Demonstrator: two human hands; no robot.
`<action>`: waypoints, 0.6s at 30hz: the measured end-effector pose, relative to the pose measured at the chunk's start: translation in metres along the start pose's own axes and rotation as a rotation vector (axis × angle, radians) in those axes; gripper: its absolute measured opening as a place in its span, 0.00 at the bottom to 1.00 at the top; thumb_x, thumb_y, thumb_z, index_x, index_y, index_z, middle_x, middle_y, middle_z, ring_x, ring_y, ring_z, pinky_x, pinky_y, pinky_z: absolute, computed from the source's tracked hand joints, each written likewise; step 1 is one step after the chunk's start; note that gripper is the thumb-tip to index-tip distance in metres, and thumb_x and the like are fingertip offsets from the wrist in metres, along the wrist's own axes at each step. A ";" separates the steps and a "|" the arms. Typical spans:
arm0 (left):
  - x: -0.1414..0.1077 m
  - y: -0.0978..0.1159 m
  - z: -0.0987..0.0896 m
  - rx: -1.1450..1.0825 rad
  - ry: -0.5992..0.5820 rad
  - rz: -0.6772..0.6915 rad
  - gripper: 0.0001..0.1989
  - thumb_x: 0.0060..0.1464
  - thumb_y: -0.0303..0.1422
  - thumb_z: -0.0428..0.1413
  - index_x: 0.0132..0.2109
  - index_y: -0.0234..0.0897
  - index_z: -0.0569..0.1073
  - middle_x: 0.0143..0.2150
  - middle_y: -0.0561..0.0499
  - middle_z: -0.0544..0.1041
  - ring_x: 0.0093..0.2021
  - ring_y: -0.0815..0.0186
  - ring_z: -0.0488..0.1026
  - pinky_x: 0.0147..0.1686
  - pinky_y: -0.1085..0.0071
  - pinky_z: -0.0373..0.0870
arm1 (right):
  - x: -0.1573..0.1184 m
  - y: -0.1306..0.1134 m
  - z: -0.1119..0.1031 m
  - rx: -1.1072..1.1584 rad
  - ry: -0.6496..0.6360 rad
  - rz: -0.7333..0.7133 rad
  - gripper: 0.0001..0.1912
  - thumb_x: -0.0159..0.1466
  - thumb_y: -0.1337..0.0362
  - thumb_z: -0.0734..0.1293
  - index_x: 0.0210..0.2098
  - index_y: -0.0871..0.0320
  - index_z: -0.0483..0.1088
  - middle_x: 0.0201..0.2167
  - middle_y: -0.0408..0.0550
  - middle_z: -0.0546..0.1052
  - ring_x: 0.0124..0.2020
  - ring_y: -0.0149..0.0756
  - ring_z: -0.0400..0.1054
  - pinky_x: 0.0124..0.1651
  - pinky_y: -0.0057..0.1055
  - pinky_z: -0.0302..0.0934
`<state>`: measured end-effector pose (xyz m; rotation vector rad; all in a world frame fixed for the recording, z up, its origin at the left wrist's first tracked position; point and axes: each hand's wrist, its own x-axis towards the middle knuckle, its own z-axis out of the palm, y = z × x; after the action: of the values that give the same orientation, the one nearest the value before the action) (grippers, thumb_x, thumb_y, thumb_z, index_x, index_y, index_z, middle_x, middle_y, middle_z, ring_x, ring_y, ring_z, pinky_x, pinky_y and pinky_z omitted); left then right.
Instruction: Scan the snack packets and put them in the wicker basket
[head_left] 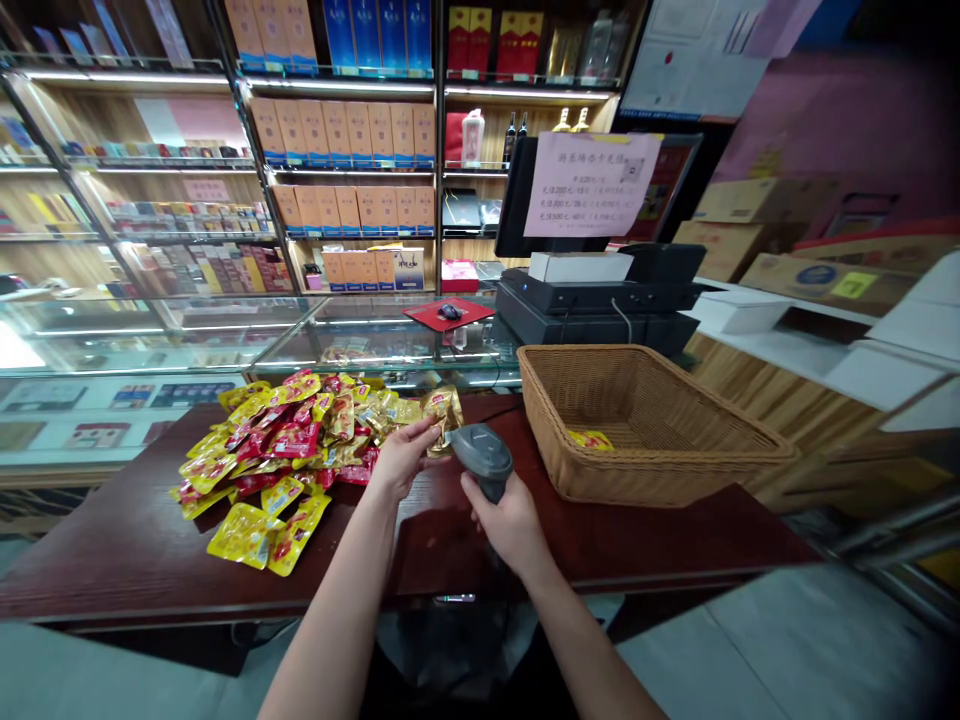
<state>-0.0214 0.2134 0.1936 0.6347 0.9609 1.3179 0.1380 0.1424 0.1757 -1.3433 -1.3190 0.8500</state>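
Note:
My left hand (405, 458) pinches a shiny gold snack packet (444, 410), held up at the right side of a heap. In my right hand (512, 520) is a dark grey barcode scanner (484, 455), my fingers wrapped round its handle. The scanner's head points left, close beside the gold packet. To the left of my hands lies a pile of snack packets (296, 430) in yellow, red and gold, spread over the dark wooden table (150, 540). A brown wicker basket (637, 475) stands to the right, with a yellow packet (591, 440) on its bottom.
Behind the table is a glass display counter (360, 350) with a mouse (450, 312) on a red mat (424, 318). A till (592, 300) with a paper sign (589, 190) stands behind the basket. Boxed goods fill the lit shelves (345, 175). Cartons (817, 275) are stacked at right.

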 end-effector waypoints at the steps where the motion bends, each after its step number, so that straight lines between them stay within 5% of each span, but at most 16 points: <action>1: -0.001 0.001 -0.002 0.007 -0.016 -0.007 0.14 0.45 0.23 0.66 0.41 0.30 0.78 0.34 0.48 0.78 0.32 0.68 0.74 0.33 0.63 0.81 | 0.006 0.000 -0.002 0.023 -0.008 0.027 0.21 0.56 0.49 0.70 0.39 0.60 0.73 0.20 0.47 0.77 0.18 0.38 0.70 0.21 0.30 0.63; 6: -0.009 0.005 -0.010 0.093 -0.116 -0.074 0.16 0.43 0.24 0.67 0.42 0.30 0.77 0.36 0.48 0.77 0.33 0.65 0.76 0.32 0.61 0.81 | 0.039 -0.006 -0.009 0.209 0.006 0.085 0.21 0.49 0.54 0.75 0.37 0.61 0.73 0.35 0.52 0.80 0.32 0.40 0.75 0.35 0.34 0.71; 9: -0.010 0.007 -0.011 0.132 -0.154 -0.116 0.18 0.41 0.26 0.68 0.42 0.31 0.75 0.37 0.47 0.78 0.32 0.65 0.76 0.31 0.61 0.80 | 0.051 -0.013 -0.009 0.403 -0.082 0.183 0.21 0.42 0.59 0.78 0.33 0.59 0.72 0.36 0.50 0.80 0.41 0.44 0.75 0.41 0.39 0.71; 13: -0.009 0.006 -0.012 0.141 -0.213 -0.152 0.21 0.38 0.28 0.70 0.41 0.32 0.74 0.36 0.47 0.78 0.32 0.63 0.77 0.32 0.62 0.79 | 0.053 -0.019 -0.006 0.594 -0.156 0.324 0.23 0.37 0.62 0.80 0.28 0.59 0.69 0.28 0.43 0.78 0.36 0.42 0.75 0.39 0.39 0.71; 18: -0.006 0.006 -0.010 0.165 -0.222 -0.134 0.20 0.38 0.29 0.71 0.40 0.34 0.74 0.35 0.50 0.79 0.30 0.69 0.76 0.31 0.74 0.75 | 0.053 -0.019 -0.008 0.556 -0.113 0.335 0.22 0.37 0.63 0.80 0.29 0.59 0.70 0.25 0.40 0.76 0.28 0.35 0.73 0.34 0.33 0.68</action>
<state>-0.0329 0.2071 0.1954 0.8116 0.9186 1.0326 0.1492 0.1902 0.2045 -1.0868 -0.8504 1.4197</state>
